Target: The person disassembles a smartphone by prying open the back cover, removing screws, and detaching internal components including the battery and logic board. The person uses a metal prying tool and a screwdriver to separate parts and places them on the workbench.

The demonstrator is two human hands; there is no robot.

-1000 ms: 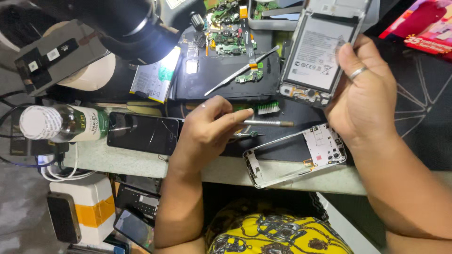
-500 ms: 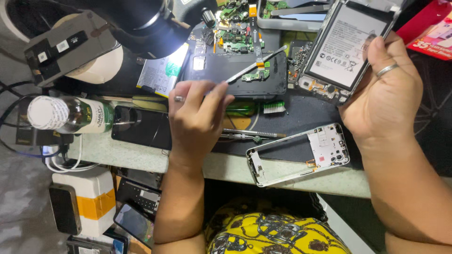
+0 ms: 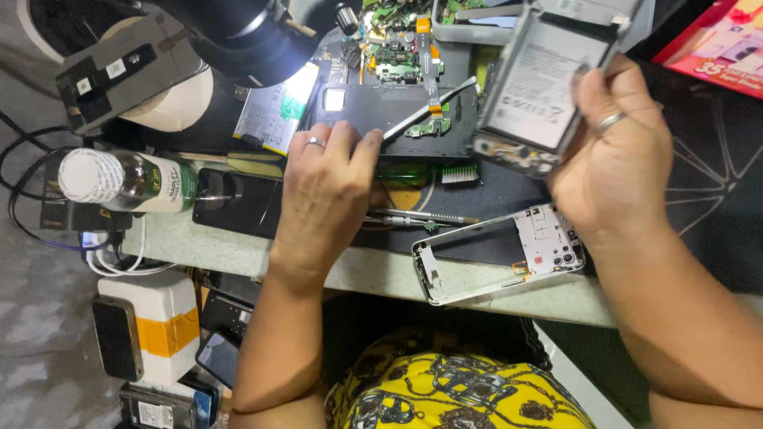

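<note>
Head view: right hand (image 3: 616, 159) clamped on an opened phone (image 3: 544, 87), battery exposed, raised above the table (image 3: 238, 250). Left hand (image 3: 326, 187) loose, fingers apart, holding nothing, resting near the tweezers (image 3: 425, 119). Phone frame (image 3: 497, 254) already removed, lying at the table edge. Reassembly not started, by appearance.

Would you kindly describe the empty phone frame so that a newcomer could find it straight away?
Start at the workbench and follow its pale near edge toward the right hand. Just below that hand lies the empty phone frame, flat and slightly tilted. Unlike the opened phone held above it, it is a hollow silver-white rectangle.
</note>
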